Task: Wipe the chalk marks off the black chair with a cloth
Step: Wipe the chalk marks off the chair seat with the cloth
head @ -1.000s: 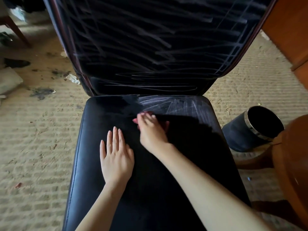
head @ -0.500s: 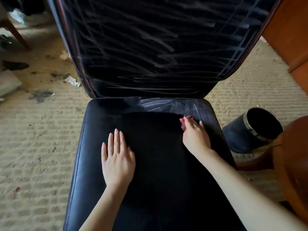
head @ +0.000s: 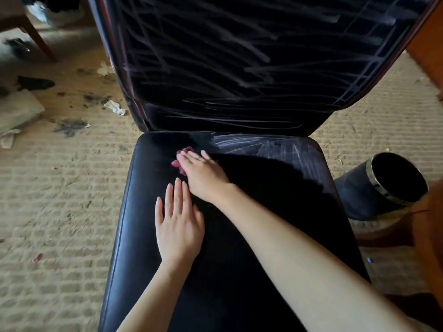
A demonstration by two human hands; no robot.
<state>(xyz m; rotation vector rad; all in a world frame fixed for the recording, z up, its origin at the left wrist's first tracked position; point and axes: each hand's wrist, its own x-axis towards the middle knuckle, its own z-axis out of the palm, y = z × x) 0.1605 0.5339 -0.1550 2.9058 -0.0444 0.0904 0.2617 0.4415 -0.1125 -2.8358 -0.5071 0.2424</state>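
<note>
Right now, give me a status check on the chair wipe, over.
Right hand pressing red cloth at seat's back left. Left hand flat on seat. Chalk marks remain on rear right; backrest fully marked. Nothing blocking.

Tan woven carpet (head: 60, 200) covers the floor, dirty with dark smudges (head: 69, 127) and scattered crumbs at left. A crumpled white paper scrap (head: 115, 107) lies near the smudges, a dark rag-like item (head: 34, 83) and a grey flat slab (head: 16, 113) sit further left, and a wooden furniture leg (head: 36, 38) stands at top left. At right, a black cylindrical bin (head: 383, 185) with a metal rim lies tipped on its side, beside brown wooden furniture (head: 429, 236), with an orange-brown wood panel (head: 429, 46) at top right.
</note>
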